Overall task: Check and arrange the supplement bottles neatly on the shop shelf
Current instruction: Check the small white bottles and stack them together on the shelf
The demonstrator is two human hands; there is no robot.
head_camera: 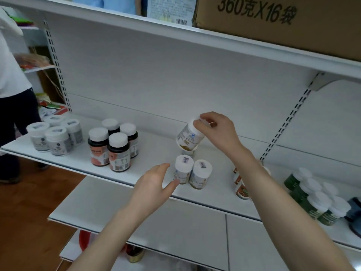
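My right hand [214,130] grips a white bottle with a gold label [188,136] by its cap, tilted above another bottle of the same kind [188,152] on the white shelf [156,153]. Two more white bottles [183,169] [201,174] stand in front of it near the shelf edge. My left hand [154,184] is open, its thumb touching the left front bottle. Several dark bottles with orange labels [115,145] and several grey-labelled white bottles [52,135] stand further left.
Green-labelled bottles [316,200] crowd the shelf's right end, and orange-labelled bottles [240,184] sit partly hidden behind my right forearm. A cardboard box [283,22] rests on the upper shelf. Another person [11,94] stands at the far left. A lower shelf [175,227] juts out below.
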